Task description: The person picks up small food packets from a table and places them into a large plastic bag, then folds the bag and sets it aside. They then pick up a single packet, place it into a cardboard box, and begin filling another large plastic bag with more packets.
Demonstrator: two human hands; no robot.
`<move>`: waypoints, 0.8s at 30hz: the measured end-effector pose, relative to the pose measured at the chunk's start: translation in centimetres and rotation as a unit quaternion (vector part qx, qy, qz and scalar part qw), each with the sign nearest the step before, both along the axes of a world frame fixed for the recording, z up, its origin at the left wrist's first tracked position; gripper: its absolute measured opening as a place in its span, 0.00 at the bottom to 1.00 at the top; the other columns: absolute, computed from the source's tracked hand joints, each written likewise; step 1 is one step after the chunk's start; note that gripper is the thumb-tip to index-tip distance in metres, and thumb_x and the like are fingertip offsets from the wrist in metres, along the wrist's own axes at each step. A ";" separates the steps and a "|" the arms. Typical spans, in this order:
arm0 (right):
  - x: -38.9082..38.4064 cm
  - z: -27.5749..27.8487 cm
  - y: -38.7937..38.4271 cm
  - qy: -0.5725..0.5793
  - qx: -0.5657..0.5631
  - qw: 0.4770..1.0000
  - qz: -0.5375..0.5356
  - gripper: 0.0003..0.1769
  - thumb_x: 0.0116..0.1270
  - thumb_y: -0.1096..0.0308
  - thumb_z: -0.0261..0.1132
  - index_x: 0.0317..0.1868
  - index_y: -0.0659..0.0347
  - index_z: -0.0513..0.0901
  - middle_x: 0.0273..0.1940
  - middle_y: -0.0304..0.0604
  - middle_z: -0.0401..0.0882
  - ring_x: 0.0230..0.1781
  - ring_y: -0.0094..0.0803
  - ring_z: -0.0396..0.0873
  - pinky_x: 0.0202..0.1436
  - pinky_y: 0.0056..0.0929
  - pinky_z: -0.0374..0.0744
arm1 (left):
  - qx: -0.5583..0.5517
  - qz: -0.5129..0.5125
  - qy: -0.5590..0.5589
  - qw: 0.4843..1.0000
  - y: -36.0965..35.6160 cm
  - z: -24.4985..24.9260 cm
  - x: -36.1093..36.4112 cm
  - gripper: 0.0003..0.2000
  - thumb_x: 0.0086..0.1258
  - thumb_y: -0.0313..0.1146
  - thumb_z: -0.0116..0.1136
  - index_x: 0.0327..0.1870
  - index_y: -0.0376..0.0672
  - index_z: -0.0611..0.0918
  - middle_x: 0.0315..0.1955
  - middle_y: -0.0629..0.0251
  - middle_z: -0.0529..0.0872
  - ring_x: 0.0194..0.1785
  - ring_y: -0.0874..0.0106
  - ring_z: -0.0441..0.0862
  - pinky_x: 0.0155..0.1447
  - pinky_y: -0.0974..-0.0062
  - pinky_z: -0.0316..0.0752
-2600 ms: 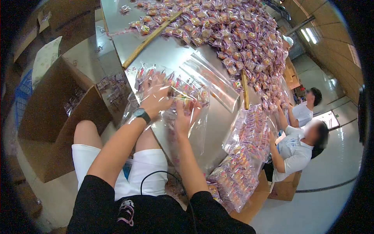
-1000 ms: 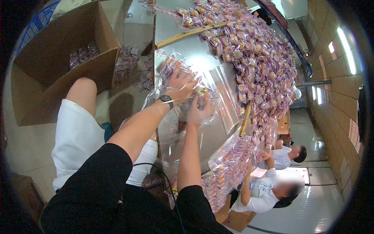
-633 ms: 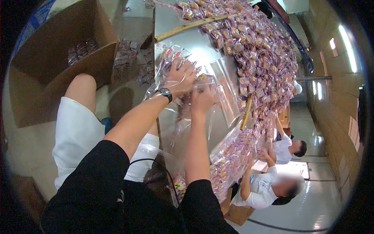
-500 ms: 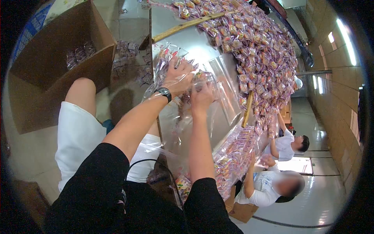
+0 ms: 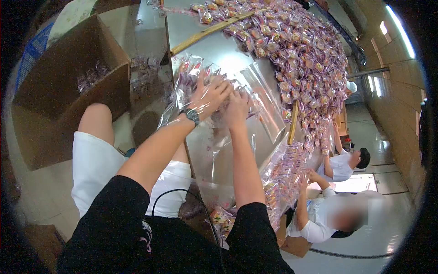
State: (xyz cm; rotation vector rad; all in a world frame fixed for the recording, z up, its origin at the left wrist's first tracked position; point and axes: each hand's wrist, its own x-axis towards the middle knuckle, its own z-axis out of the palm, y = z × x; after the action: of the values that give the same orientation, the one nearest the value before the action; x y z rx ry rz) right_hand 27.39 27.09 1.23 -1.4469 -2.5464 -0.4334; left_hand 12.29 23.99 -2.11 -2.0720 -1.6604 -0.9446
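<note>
A large clear plastic bag (image 5: 223, 155) lies over the near part of the metal table, with a row of small wrapped packets (image 5: 188, 73) at its far left end. My left hand (image 5: 211, 95), a dark watch at its wrist, presses on the packets with curled fingers. Close beside it, my right hand (image 5: 237, 107) has its fingers bent round packets at the row's right end. Film and glare partly hide the fingertips.
Many wrapped packets (image 5: 305, 68) are heaped across the table (image 5: 196, 25), beside two wooden strips (image 5: 214, 31). An open cardboard box (image 5: 59, 109) stands at the left, holding packets. Two people (image 5: 315, 219) (image 5: 342, 166) work at the lower right.
Both hands stay at the packet row; my left fingers now reach further right, closer to my right hand. The whole view has shifted slightly.
</note>
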 end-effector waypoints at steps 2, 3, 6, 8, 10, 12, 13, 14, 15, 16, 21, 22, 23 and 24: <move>0.6 0.1 -0.4 0.029 -0.017 0.999 0.020 0.44 0.52 0.66 0.78 0.73 0.52 0.76 0.68 0.49 0.78 0.66 0.49 0.74 0.76 0.51 0.64 | -0.010 -0.016 -0.008 1.000 -0.7 0.9 -0.2 0.23 0.67 0.36 0.62 0.65 0.53 0.81 0.63 0.67 0.82 0.73 0.63 0.72 0.71 0.23 0.55; 1.2 -0.3 -0.7 0.088 -0.015 0.996 0.032 0.44 0.52 0.65 0.78 0.73 0.53 0.75 0.69 0.50 0.77 0.68 0.50 0.73 0.76 0.52 0.63 | -0.028 -0.017 -0.018 0.999 -0.8 1.0 -0.1 0.24 0.66 0.35 0.62 0.66 0.52 0.81 0.61 0.66 0.83 0.73 0.63 0.72 0.73 0.20 0.52; 2.5 -1.0 -1.4 0.179 -0.001 0.983 0.030 0.47 0.53 0.62 0.79 0.75 0.58 0.72 0.72 0.53 0.73 0.74 0.52 0.68 0.80 0.54 0.60 | -0.079 -0.028 -0.025 0.996 -1.1 2.6 -0.1 0.24 0.66 0.36 0.62 0.65 0.51 0.81 0.59 0.65 0.85 0.74 0.61 0.71 0.73 0.18 0.49; 2.5 -0.3 -2.0 0.131 0.017 0.991 -0.022 0.49 0.54 0.59 0.79 0.76 0.60 0.68 0.73 0.54 0.71 0.77 0.53 0.64 0.83 0.55 0.56 | -0.047 -0.019 -0.018 0.999 -0.7 2.4 0.1 0.21 0.66 0.37 0.62 0.62 0.49 0.83 0.58 0.65 0.84 0.73 0.58 0.71 0.73 0.16 0.48; 2.6 0.3 -2.6 0.105 0.023 0.994 -0.019 0.45 0.56 0.59 0.78 0.73 0.57 0.72 0.74 0.49 0.71 0.77 0.49 0.65 0.82 0.54 0.57 | -0.054 -0.011 -0.009 0.998 -0.2 1.8 0.7 0.19 0.67 0.38 0.62 0.59 0.50 0.84 0.58 0.65 0.84 0.72 0.56 0.72 0.73 0.15 0.48; 2.6 0.9 -2.9 0.078 0.029 0.996 -0.014 0.40 0.57 0.58 0.78 0.71 0.55 0.77 0.75 0.44 0.70 0.77 0.44 0.66 0.82 0.52 0.58 | -0.070 -0.005 -0.021 0.997 0.6 1.6 1.2 0.15 0.71 0.37 0.58 0.56 0.51 0.86 0.59 0.64 0.83 0.71 0.54 0.73 0.70 0.12 0.47; 2.7 0.7 -2.1 0.081 0.036 0.996 -0.006 0.37 0.62 0.52 0.76 0.69 0.57 0.79 0.73 0.51 0.74 0.76 0.48 0.68 0.82 0.55 0.58 | -0.094 0.001 -0.014 0.995 1.0 1.8 1.3 0.14 0.71 0.37 0.57 0.55 0.52 0.87 0.59 0.64 0.83 0.72 0.54 0.73 0.70 0.11 0.46; 3.1 0.4 -2.2 0.082 0.035 0.996 -0.017 0.35 0.62 0.52 0.76 0.68 0.56 0.80 0.72 0.50 0.75 0.75 0.48 0.69 0.82 0.55 0.58 | -0.117 0.007 -0.008 0.993 1.3 2.1 1.4 0.14 0.72 0.37 0.56 0.55 0.52 0.87 0.60 0.64 0.83 0.72 0.54 0.73 0.69 0.11 0.46; 3.5 0.1 -2.4 0.083 0.034 0.996 -0.025 0.34 0.61 0.53 0.76 0.66 0.55 0.82 0.71 0.50 0.77 0.74 0.48 0.71 0.82 0.55 0.59 | -0.110 0.004 -0.013 0.994 1.3 2.2 1.7 0.14 0.73 0.37 0.55 0.56 0.52 0.87 0.61 0.64 0.83 0.73 0.54 0.72 0.69 0.11 0.45; 3.0 0.2 -2.4 0.086 0.033 0.995 -0.029 0.32 0.61 0.54 0.76 0.65 0.54 0.83 0.70 0.49 0.78 0.73 0.47 0.72 0.81 0.55 0.59 | -0.104 0.005 -0.016 0.994 1.2 2.2 1.7 0.14 0.74 0.37 0.54 0.56 0.53 0.87 0.61 0.64 0.83 0.74 0.55 0.71 0.70 0.11 0.45; 2.7 -2.0 -0.9 0.116 0.131 0.984 -0.018 0.28 0.60 0.56 0.74 0.62 0.51 0.86 0.63 0.47 0.83 0.68 0.46 0.76 0.80 0.54 0.61 | -0.150 0.036 0.064 0.986 1.8 2.6 0.9 0.16 0.75 0.37 0.55 0.61 0.55 0.84 0.68 0.67 0.80 0.77 0.60 0.70 0.68 0.18 0.57; 2.4 -1.7 -1.1 0.107 0.130 0.985 -0.040 0.28 0.60 0.57 0.74 0.62 0.51 0.86 0.63 0.46 0.84 0.68 0.46 0.76 0.80 0.53 0.61 | -0.134 0.041 0.063 0.988 1.7 2.6 1.1 0.16 0.75 0.37 0.55 0.61 0.55 0.84 0.67 0.67 0.81 0.77 0.59 0.70 0.68 0.18 0.57; 1.5 -0.8 -1.6 0.098 0.129 0.985 -0.062 0.28 0.60 0.57 0.73 0.62 0.51 0.86 0.62 0.45 0.84 0.68 0.46 0.76 0.80 0.53 0.61 | -0.117 0.046 0.061 0.990 1.6 2.4 1.1 0.16 0.75 0.38 0.55 0.61 0.55 0.84 0.67 0.67 0.81 0.77 0.59 0.70 0.68 0.18 0.57; 0.9 -0.6 -1.9 0.091 0.129 0.984 -0.088 0.28 0.60 0.57 0.73 0.62 0.50 0.86 0.62 0.44 0.84 0.67 0.46 0.76 0.80 0.53 0.62 | -0.100 0.048 0.063 0.992 1.5 2.2 1.1 0.16 0.75 0.38 0.55 0.61 0.55 0.84 0.66 0.67 0.81 0.76 0.59 0.71 0.68 0.19 0.57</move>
State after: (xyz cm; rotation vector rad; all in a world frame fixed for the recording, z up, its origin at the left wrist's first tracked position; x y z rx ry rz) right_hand 28.32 25.17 0.66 -1.5404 -2.1404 -0.6021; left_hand 13.42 25.50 0.13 -2.1066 -1.8329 -0.6274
